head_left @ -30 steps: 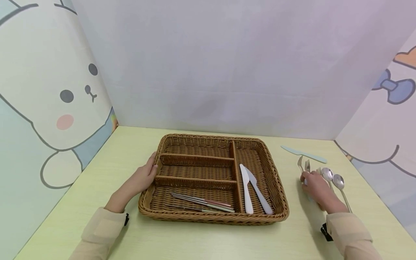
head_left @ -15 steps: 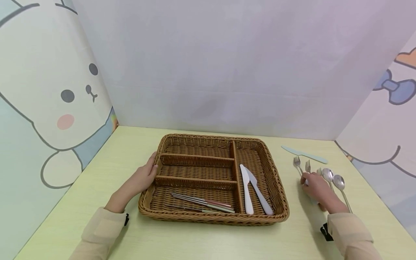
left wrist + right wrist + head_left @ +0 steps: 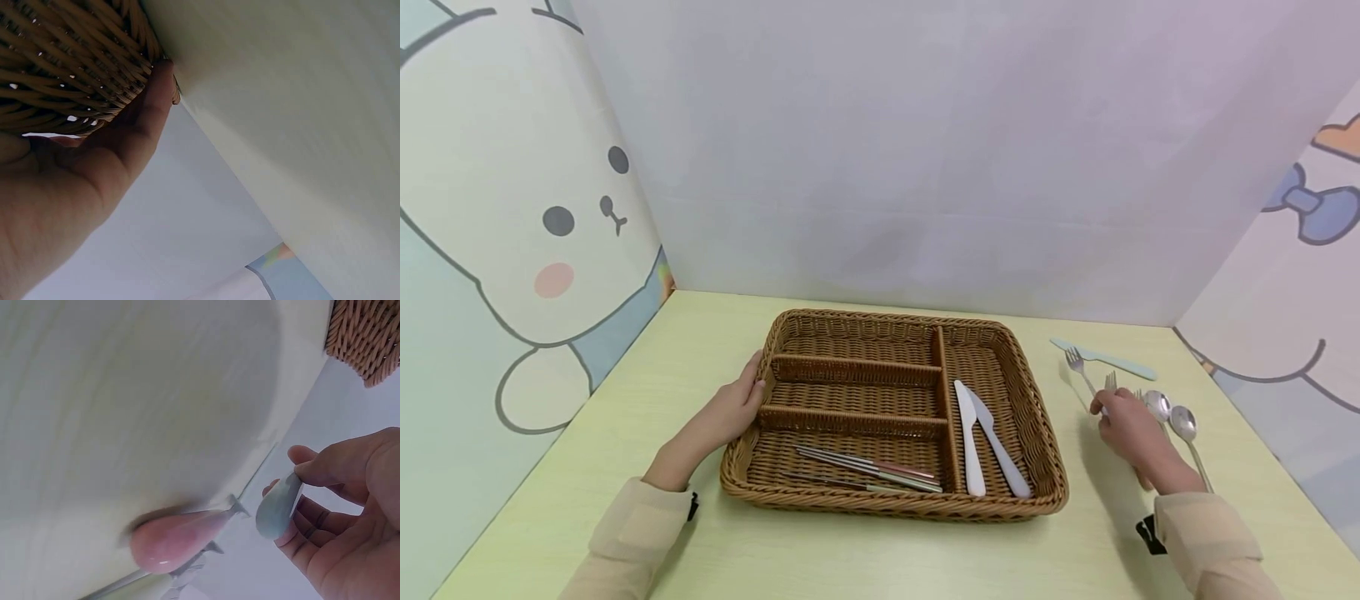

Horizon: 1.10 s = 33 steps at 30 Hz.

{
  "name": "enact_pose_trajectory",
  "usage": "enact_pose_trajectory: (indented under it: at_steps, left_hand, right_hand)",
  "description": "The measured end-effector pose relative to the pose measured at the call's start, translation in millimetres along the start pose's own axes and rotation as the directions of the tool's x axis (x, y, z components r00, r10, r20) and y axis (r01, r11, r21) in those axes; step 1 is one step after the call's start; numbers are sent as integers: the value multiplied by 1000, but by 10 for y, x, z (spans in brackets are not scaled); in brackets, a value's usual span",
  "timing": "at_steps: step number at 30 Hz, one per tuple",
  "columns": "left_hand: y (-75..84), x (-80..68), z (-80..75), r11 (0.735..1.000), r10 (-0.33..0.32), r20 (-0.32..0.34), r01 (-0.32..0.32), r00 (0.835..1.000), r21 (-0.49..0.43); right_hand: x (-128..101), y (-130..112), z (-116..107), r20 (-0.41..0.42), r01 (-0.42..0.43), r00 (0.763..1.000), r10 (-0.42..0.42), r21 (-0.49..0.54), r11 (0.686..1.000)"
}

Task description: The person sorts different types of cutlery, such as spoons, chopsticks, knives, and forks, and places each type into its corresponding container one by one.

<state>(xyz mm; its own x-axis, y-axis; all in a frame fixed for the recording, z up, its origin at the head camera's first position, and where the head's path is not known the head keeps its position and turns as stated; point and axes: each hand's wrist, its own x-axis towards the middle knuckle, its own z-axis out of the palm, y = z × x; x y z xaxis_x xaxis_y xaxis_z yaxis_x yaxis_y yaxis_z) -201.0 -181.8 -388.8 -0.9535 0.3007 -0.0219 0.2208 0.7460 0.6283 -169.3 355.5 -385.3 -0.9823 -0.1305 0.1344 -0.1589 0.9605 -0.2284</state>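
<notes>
A brown wicker tray point(image 3: 1037, 433) with dividers sits mid-table. Its right compartment holds two white-handled knives point(image 3: 972, 446); its front compartment holds several thin metal sticks point(image 3: 865, 468). My left hand point(image 3: 730, 410) rests flat against the tray's left wall point(image 3: 62, 56), with the thumb point(image 3: 147, 106) lying along the weave. To the right of the tray, my right hand point(image 3: 1123, 427) pinches a fork point(image 3: 1075, 362) by its pale blue handle point(image 3: 278, 509). The fork is lifted, its tines pointing away from me.
Another fork point(image 3: 1109, 381) and two spoons point(image 3: 1157, 405) point(image 3: 1183, 422) lie on the table beside my right hand. A pink utensil handle point(image 3: 172, 537) lies there too. A pale blue knife point(image 3: 1105, 357) lies further back. Printed panels wall in the table's left, back and right.
My right hand has raised one fork off the table from among the others, and its tines have swung up and to the left. The left hand and the tray have not moved.
</notes>
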Motion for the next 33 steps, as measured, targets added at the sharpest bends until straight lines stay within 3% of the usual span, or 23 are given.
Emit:
enact_pose_trajectory:
  at_steps: [9, 15, 20, 26, 33]
  left_hand:
    - [14, -15, -11, 1000, 18, -10, -18, 1000, 8]
    - [28, -16, -20, 1000, 14, -11, -14, 1000, 2]
    - [18, -8, -12, 1000, 9, -7, -9, 1000, 1]
    - [8, -1, -6, 1000, 8, -4, -8, 1000, 0]
    - [13, -1, -14, 1000, 9, -1, -9, 1000, -1]
  right_hand:
    - [37, -246, -122, -58, 60, 996, -62, -22, 998]
    - [71, -475, -213, -136, 123, 982, -131, -64, 990]
    - [94, -693, -258, -180, 182, 964, -195, -89, 979]
    - [134, -983, -288, -230, 273, 925, -301, -148, 951]
    - [203, -1316, -312, -201, 355, 896, -396, -212, 910]
